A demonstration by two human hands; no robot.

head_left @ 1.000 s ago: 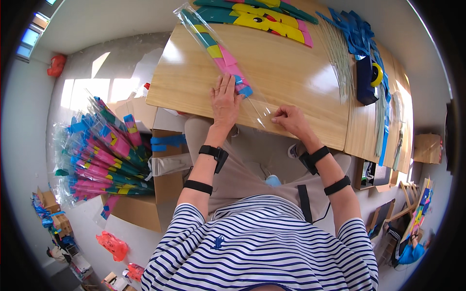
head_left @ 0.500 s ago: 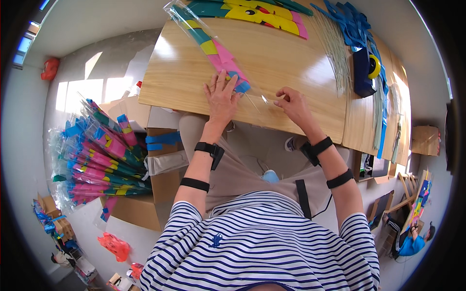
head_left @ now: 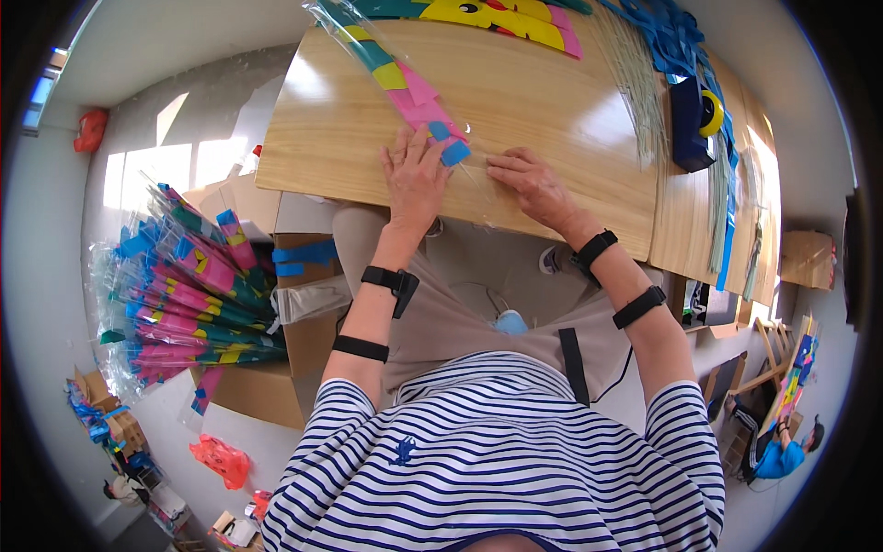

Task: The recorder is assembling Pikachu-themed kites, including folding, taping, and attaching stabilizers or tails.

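A long folded strip of green, yellow and pink cloth with blue tabs lies slantwise on the table in a clear plastic sleeve. My left hand rests open, fingers spread, against the strip's near end beside the blue tabs. A thin pale stick pokes out of that end toward me. To its right, my right hand lies low on the tabletop with its fingers stretched leftward, close to the clear film at the sleeve's near end. Whether its fingertips touch the film is hard to see.
Yellow printed cloth pieces lie at the table's far edge. Thin pale sticks, blue ribbons and a blue tape dispenser occupy the right side. Left of me, a cardboard box holds many sleeved strips. Another person sits far right.
My right hand has moved left toward the near end of the sleeve, and its pinched fingers have straightened. My left hand has barely shifted beside the strip.
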